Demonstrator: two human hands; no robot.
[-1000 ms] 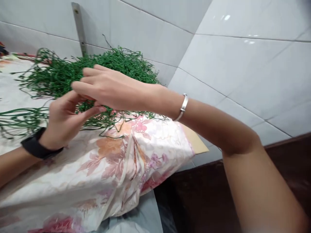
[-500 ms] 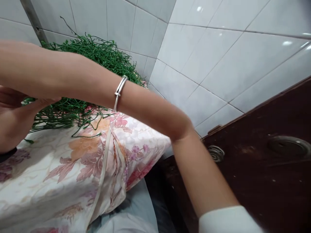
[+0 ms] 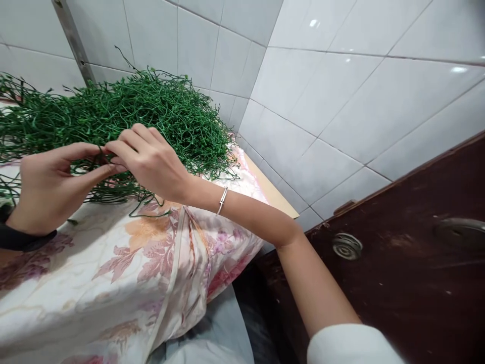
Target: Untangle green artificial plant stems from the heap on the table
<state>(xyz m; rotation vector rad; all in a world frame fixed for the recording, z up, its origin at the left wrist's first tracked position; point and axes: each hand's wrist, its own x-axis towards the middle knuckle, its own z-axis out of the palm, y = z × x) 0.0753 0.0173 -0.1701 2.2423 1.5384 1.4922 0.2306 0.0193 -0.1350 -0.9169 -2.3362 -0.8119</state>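
Observation:
A large tangled heap of thin green plastic-looking plant stems [image 3: 178, 111] lies on the floral cloth [image 3: 144, 253]. In front of the heap, my left hand [image 3: 53, 182], with a black band at the wrist, has thumb and forefinger pinched on a green stem [image 3: 101, 154]. My right hand [image 3: 153, 164], wearing a silver bangle [image 3: 222, 201], meets it there, its fingertips closed at the same stem. Most of that small piece is hidden by the fingers. Loose stems hang out of the heap below and behind both hands.
White tiled walls [image 3: 322, 91] meet in a corner behind the heap. A board edge [image 3: 275, 194] sticks out from under the cloth. To the right stands a dark brown wooden door or panel [image 3: 409, 263] with a round metal fitting [image 3: 347, 246].
My right hand, out of sight past the left edge before, has come back right and down to meet my left hand. The view has shifted left, showing more of the heap.

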